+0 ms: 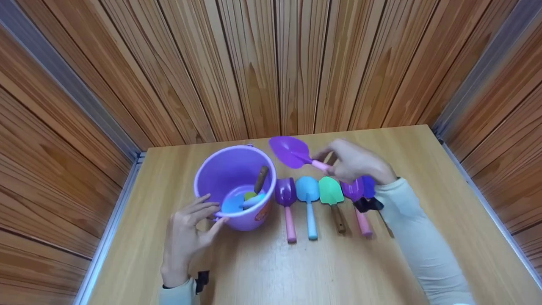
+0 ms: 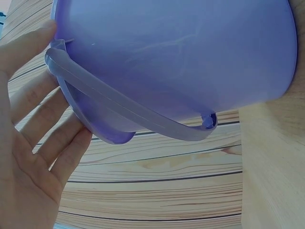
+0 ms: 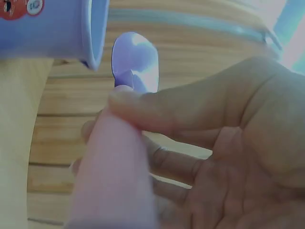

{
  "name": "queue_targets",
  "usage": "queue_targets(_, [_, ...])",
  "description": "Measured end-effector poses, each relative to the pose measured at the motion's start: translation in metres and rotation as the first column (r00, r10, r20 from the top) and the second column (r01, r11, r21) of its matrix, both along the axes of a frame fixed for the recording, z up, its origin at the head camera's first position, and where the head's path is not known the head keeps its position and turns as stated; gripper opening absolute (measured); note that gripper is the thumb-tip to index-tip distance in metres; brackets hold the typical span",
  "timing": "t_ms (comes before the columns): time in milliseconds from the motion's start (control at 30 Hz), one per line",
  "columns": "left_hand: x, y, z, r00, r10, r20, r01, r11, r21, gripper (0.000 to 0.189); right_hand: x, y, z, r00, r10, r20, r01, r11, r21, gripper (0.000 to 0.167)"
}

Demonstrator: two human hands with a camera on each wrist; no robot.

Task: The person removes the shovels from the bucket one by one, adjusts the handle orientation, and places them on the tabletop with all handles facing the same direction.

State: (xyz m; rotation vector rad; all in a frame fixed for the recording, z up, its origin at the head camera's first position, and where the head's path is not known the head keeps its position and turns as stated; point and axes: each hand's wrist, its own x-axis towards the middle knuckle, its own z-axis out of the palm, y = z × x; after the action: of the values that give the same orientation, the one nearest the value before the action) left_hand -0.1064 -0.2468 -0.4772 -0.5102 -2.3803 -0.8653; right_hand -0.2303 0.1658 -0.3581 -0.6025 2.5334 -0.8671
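A purple bucket (image 1: 233,154) stands on the table, tilted slightly, with its carrying handle (image 2: 128,109) hanging down outside. My left hand (image 1: 190,231) holds the near left rim, thumb and fingers at the edge. My right hand (image 1: 353,161) pinches the pink handle (image 3: 114,176) of a toy shovel with a pointed purple blade (image 1: 290,151), raised beside the bucket's right rim. Inside the bucket lie a brown handle (image 1: 261,180), a light blue piece (image 1: 232,204) and a bit of green (image 1: 250,195).
In a row right of the bucket lie a purple shovel (image 1: 286,192), a blue one (image 1: 308,190), a green one (image 1: 331,190) and another purple one (image 1: 352,189). A dark blue blade (image 1: 368,186) is partly hidden by the right wrist. Wood-patterned walls (image 1: 254,84) enclose the table (image 1: 271,271).
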Motion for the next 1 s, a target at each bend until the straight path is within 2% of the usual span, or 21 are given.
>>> queue_targets(167, [0.001, 0.000, 0.003, 0.998, 0.025, 0.052, -0.026, 1.000, 0.009, 0.031, 0.004, 0.043, -0.020, 0.994, -0.108, -0.023, 0.104, 0.986, -0.129, 0.043])
queue_targets(433, [0.001, 0.000, 0.002, 0.998, 0.021, 0.066, -0.022, 0.999, 0.023, 0.032, 0.020, 0.096, -0.058, 0.960, -0.276, 0.045, 0.279, 0.929, -0.244, 0.046])
queue_targets(600, [0.002, 0.001, 0.001, 0.997, 0.032, 0.070, -0.034, 0.999, 0.029, 0.031, 0.029, 0.113, -0.085, 0.931, -0.348, 0.113, 0.366, 0.881, -0.300, 0.049])
queue_targets(733, [0.001, 0.002, 0.000, 0.999, 0.024, 0.047, -0.024, 1.000, 0.014, 0.032, 0.037, 0.123, -0.104, 0.908, -0.395, 0.142, 0.419, 0.849, -0.321, 0.051])
queue_targets(900, [0.000, 0.003, -0.001, 1.000, 0.004, 0.003, -0.004, 1.000, -0.005, 0.030, 0.043, 0.134, -0.118, 0.884, -0.440, 0.157, 0.467, 0.822, -0.325, 0.054])
queue_targets(1000, [0.001, 0.001, 0.000, 1.000, 0.009, 0.015, -0.009, 1.000, -0.003, 0.030, 0.047, 0.141, -0.124, 0.878, -0.454, 0.154, 0.478, 0.813, -0.333, 0.055])
